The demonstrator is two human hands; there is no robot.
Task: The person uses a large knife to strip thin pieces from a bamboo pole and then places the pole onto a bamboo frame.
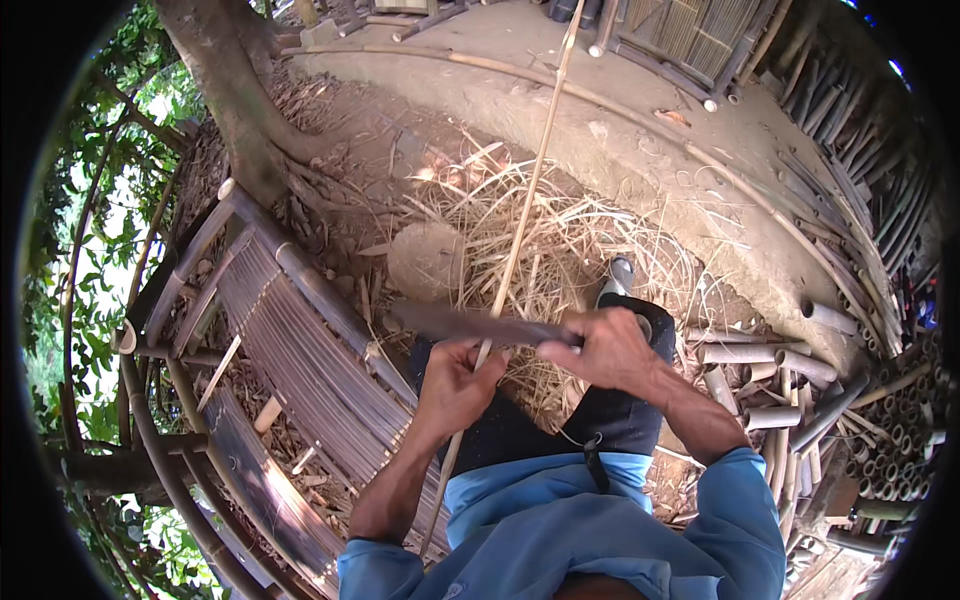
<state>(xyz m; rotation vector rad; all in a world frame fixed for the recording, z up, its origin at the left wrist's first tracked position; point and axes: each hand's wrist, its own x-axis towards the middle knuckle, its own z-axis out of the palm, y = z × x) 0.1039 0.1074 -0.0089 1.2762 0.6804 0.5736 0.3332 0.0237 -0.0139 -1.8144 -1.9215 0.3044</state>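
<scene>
A long, thin bamboo strip (528, 205) runs from the top of the view down past my lap. My left hand (460, 385) pinches it in front of my knees. My right hand (612, 348) is wrapped round the handle of a machete (455, 322) with a broad dark blade. The blade points left and lies across the strip, just above my left fingers; whether its edge is cutting in cannot be made out. Motion blurs the blade slightly.
A slatted bamboo bench (310, 345) stands at my left, beside a tree trunk (235, 100). Pale bamboo shavings (570, 240) litter the ground ahead, round a flat stone (425, 262). Cut bamboo pieces (765, 365) lie at my right, near stacked tubes (895, 450).
</scene>
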